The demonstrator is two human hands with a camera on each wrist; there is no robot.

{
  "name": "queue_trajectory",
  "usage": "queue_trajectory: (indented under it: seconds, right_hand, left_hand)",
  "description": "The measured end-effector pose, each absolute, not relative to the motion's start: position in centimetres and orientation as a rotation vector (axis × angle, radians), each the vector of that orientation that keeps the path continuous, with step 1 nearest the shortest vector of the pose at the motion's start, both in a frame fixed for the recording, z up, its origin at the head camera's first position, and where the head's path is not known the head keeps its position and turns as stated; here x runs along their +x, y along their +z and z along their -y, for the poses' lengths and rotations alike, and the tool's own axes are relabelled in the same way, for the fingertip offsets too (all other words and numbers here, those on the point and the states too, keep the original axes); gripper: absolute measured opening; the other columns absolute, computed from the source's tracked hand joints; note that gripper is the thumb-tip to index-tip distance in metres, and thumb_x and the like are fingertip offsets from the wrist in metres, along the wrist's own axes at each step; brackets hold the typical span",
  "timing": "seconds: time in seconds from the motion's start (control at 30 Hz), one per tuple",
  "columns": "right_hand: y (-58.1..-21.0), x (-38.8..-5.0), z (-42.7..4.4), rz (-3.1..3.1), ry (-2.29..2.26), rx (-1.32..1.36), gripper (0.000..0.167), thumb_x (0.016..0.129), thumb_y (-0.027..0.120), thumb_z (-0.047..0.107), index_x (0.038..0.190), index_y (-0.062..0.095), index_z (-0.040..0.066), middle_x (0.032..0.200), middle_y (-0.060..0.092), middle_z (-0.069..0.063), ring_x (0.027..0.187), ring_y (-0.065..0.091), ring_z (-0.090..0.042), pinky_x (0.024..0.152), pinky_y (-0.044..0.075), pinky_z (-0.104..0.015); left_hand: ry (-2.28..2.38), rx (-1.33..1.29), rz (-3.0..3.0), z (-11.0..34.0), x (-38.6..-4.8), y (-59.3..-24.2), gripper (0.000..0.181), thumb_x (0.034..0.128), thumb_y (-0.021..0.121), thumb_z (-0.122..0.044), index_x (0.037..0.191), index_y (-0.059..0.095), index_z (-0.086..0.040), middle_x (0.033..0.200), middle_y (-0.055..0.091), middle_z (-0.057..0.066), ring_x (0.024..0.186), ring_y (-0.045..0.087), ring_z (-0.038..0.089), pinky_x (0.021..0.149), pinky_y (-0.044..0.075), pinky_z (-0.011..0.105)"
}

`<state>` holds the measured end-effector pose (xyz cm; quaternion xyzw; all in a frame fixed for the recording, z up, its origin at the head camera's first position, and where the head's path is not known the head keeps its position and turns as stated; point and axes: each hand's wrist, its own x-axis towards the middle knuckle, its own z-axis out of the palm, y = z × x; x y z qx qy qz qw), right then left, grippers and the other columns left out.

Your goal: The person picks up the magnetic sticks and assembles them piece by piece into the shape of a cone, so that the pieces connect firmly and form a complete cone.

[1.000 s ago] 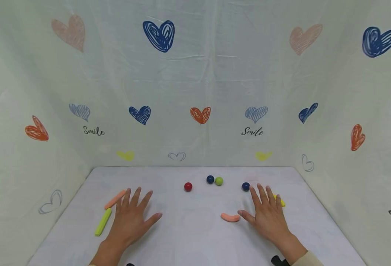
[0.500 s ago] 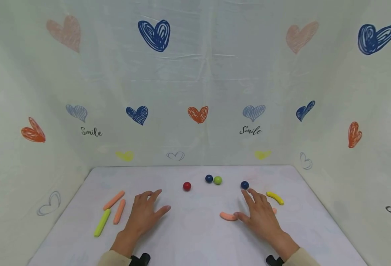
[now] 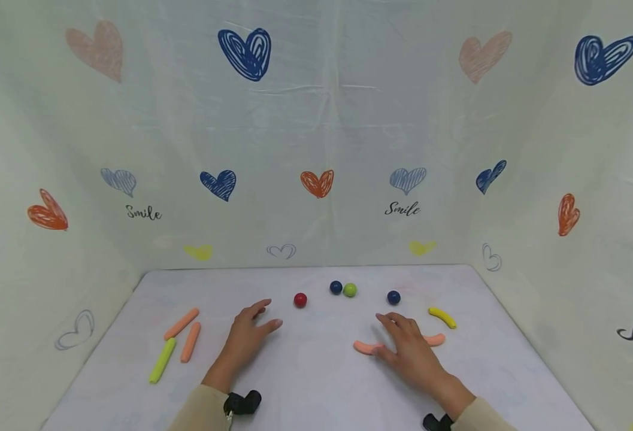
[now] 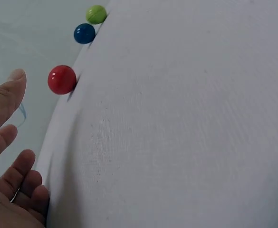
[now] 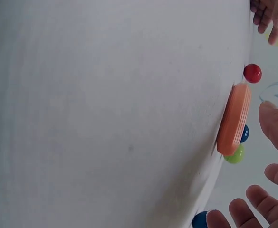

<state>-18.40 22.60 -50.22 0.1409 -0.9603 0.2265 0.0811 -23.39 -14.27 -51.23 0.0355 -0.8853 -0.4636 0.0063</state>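
My left hand [image 3: 246,335] hovers over the white table left of centre, fingers loosely bent, holding nothing. Nearest to it is a red ball [image 3: 300,300], also visible beyond the thumb in the left wrist view. My right hand [image 3: 413,356] is held above the table at right, fingers spread and relaxed, with nothing in its grasp. Beneath and beside its thumb lies a curved salmon-orange piece [image 3: 363,347], ridged in the right wrist view. Another salmon piece [image 3: 435,340] shows partly behind that hand. A dark blue ball [image 3: 394,297] lies just past the right fingertips.
A blue ball [image 3: 336,287] and a green ball [image 3: 350,290] lie side by side near the back edge. At right is a curved yellow piece [image 3: 442,318]. Two salmon sticks [image 3: 181,324] and a yellow-green stick [image 3: 162,361] lie at left. A heart-printed curtain [image 3: 273,131] encloses the table.
My left hand has moved right from the sticks toward the red ball, its fingers bending. My right hand has shifted slightly left and nearer, uncovering the yellow piece. The loose pieces have stayed put.
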Motion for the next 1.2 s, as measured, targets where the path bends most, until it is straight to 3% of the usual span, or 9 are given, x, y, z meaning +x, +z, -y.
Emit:
queue_trajectory:
  seconds: [0.3,0.83,1.2]
  right_hand:
    - [-50.6,-18.7,-22.5,2.925,0.836,0.376,0.058,0.096,0.079,0.029,0.149,0.059,0.016,0.15,0.056,-0.01,0.137,0.052,-0.033,0.11,0.047,-0.053]
    - [-51.3,-18.5,-22.1,2.928,0.978,0.369,0.051,0.089,0.085,0.024,0.137,0.069,0.019,0.137,0.062,0.0,0.125,0.056,-0.022,0.104,0.049,-0.053]
    - [-51.4,-18.8,-22.1,2.955,0.995,0.45,0.042,0.091,0.083,0.023,0.132,0.072,0.02,0.137,0.061,-0.002,0.123,0.054,-0.022,0.103,0.049,-0.053]
  left_hand:
    - [-1.553,0.045,2.732,12.3,-25.7,-51.6,0.061,0.0947,0.08,-0.029,0.15,0.058,-0.018,0.149,0.059,0.016,0.143,0.049,0.038,0.117,0.041,0.06]
    - [-1.505,-0.022,2.763,9.3,-28.4,-52.2,0.059,0.0904,0.084,-0.022,0.144,0.063,-0.014,0.142,0.063,0.016,0.138,0.053,0.038,0.117,0.04,0.059]
    - [-1.322,-0.005,2.78,8.4,-29.6,-52.3,0.046,0.089,0.086,-0.023,0.13,0.07,-0.011,0.125,0.068,0.012,0.117,0.058,0.031,0.104,0.05,0.052]
